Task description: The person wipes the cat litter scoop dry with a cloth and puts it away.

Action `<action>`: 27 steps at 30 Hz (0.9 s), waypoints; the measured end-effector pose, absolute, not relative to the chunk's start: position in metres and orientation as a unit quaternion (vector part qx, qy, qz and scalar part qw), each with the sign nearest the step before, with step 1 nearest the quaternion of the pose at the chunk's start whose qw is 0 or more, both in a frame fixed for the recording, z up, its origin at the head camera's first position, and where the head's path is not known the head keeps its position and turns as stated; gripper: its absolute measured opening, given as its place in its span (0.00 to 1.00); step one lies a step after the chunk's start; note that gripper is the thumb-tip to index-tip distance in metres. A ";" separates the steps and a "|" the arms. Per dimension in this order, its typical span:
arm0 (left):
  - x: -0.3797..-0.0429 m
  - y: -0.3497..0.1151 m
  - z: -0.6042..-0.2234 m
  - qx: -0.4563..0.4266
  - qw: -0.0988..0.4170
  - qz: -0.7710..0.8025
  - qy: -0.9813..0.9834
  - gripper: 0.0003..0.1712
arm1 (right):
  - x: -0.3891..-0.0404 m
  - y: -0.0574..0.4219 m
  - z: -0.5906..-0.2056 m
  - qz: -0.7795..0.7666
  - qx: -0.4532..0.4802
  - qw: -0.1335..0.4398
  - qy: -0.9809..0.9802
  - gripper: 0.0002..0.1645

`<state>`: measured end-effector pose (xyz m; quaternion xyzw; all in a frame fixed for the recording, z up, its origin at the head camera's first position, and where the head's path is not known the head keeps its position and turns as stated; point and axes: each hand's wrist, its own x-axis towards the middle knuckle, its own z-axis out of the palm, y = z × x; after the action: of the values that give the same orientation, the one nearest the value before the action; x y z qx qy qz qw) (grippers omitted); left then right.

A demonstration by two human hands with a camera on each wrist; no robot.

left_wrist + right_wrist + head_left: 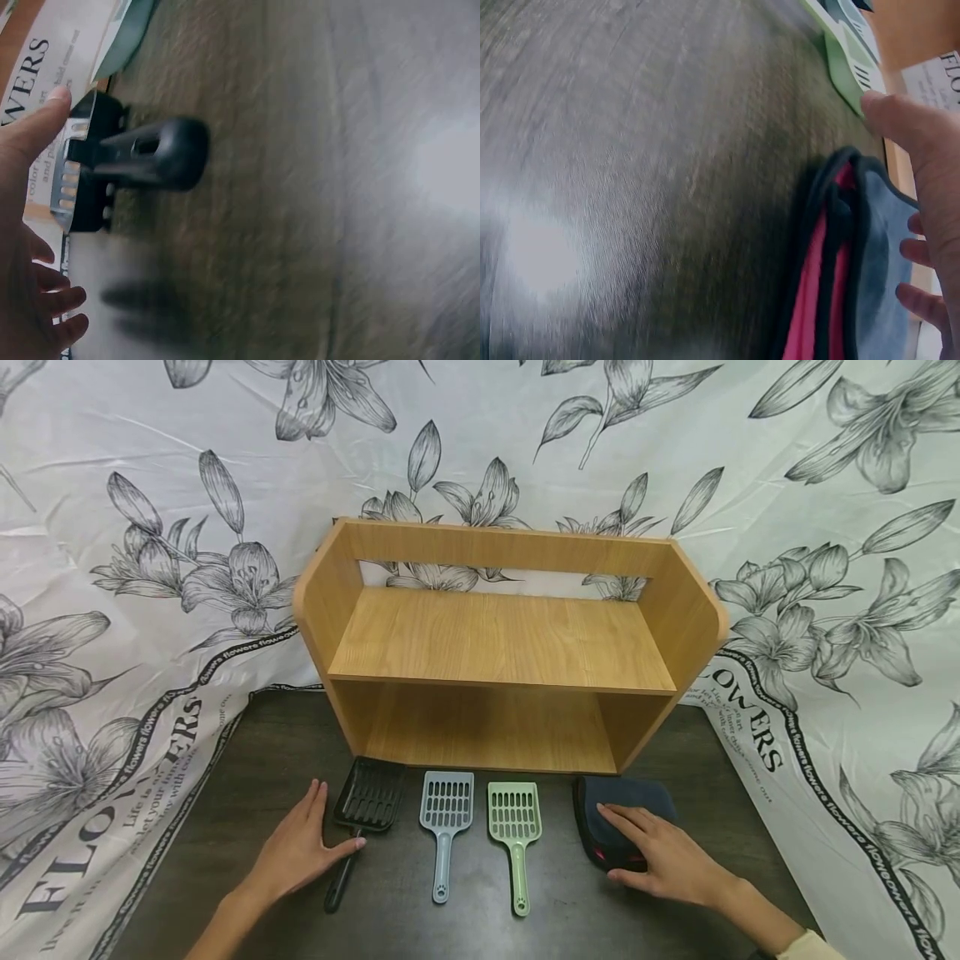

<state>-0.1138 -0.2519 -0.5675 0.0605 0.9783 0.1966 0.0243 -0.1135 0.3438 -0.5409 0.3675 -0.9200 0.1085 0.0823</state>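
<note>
My left hand (297, 847) spreads its fingers beside a black slotted scoop (371, 793), its thumb close to the handle; whether it touches cannot be told. In the left wrist view the scoop's thick handle (169, 154) points toward the camera, with nothing gripped. A light blue slotted scoop (447, 802) and a light green one (514, 810) lie alongside, handles toward me. On the right, my right hand (667, 860) reaches over a folded dark blue fabric piece (630, 797), fingers extended. Pink inner layers (840, 270) show at its edge in the right wrist view.
A two-tier wooden shelf (502, 639) stands behind the scoops on the dark wood-grain table (405, 935). White cloth (225, 410) with grey flower prints covers the wall behind and drapes along both sides of the table.
</note>
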 end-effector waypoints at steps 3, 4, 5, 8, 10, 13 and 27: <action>-0.110 -0.246 -0.569 0.054 0.024 0.199 0.978 0.77 | -0.115 0.338 -0.546 0.109 0.375 0.084 -0.917 0.61; -0.109 -0.245 -0.569 0.053 0.022 0.199 0.978 0.77 | -0.115 0.336 -0.548 0.110 0.378 0.085 -0.915 0.61; -0.108 -0.243 -0.569 0.051 0.021 0.199 0.978 0.77 | -0.116 0.335 -0.549 0.109 0.381 0.086 -0.914 0.61; -0.105 -0.240 -0.571 0.045 0.021 0.199 0.979 0.77 | -0.118 0.330 -0.555 0.106 0.390 0.091 -0.910 0.61; -0.104 -0.238 -0.572 0.041 0.018 0.199 0.979 0.77 | -0.120 0.327 -0.558 0.105 0.397 0.094 -0.907 0.60; -0.102 -0.237 -0.575 0.037 0.009 0.202 0.979 0.77 | -0.121 0.326 -0.560 0.102 0.403 0.094 -0.905 0.58; -0.101 -0.233 -0.576 0.031 0.004 0.208 0.978 0.70 | -0.127 0.329 -0.561 0.078 0.408 0.082 -0.906 0.40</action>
<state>-0.1014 -0.2326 -0.5763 0.0305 0.9777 0.2078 0.0035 -0.1274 0.3286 -0.5612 0.4084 -0.9058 0.0780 0.0816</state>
